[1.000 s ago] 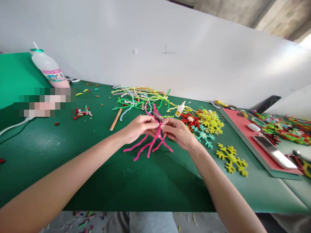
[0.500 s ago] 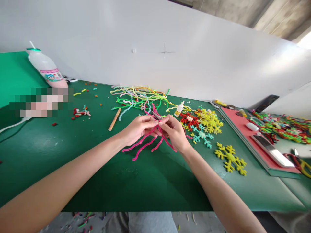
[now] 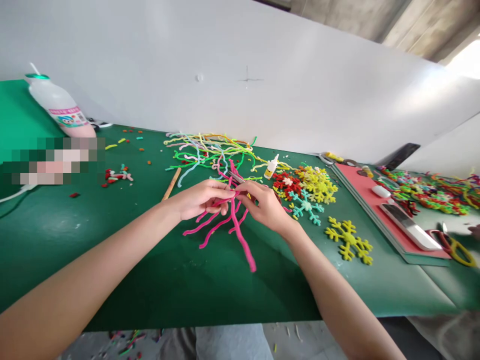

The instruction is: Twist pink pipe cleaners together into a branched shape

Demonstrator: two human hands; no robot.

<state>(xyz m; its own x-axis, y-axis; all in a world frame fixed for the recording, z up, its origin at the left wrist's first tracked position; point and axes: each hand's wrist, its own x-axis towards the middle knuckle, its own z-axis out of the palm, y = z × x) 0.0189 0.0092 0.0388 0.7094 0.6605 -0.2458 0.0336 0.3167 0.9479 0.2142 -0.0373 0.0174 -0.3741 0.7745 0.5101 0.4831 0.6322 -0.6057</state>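
Note:
My left hand (image 3: 198, 199) and my right hand (image 3: 264, 205) meet over the green table (image 3: 157, 265), both pinched on a bundle of pink pipe cleaners (image 3: 232, 222). The pink stems fan out below my fingers toward me, and one long stem hangs down to the mat. A thin metal piece sticks up between my fingertips; I cannot make out what it is. Behind my hands lies a loose pile of coloured pipe cleaners (image 3: 213, 147).
Finished pipe-cleaner snowflakes lie to the right: yellow (image 3: 348, 239), teal (image 3: 305, 205), red (image 3: 285, 184). A small glue bottle (image 3: 270, 167) and a wooden stick (image 3: 171, 183) are near the pile. A pink-and-white bottle (image 3: 58, 107) stands at back left. A red board (image 3: 390, 210) with tools sits far right.
Both hands stay pinched on the pink bundle. My right hand has turned, and one long pink stem now swings down toward me. The view has shifted slightly to the right.

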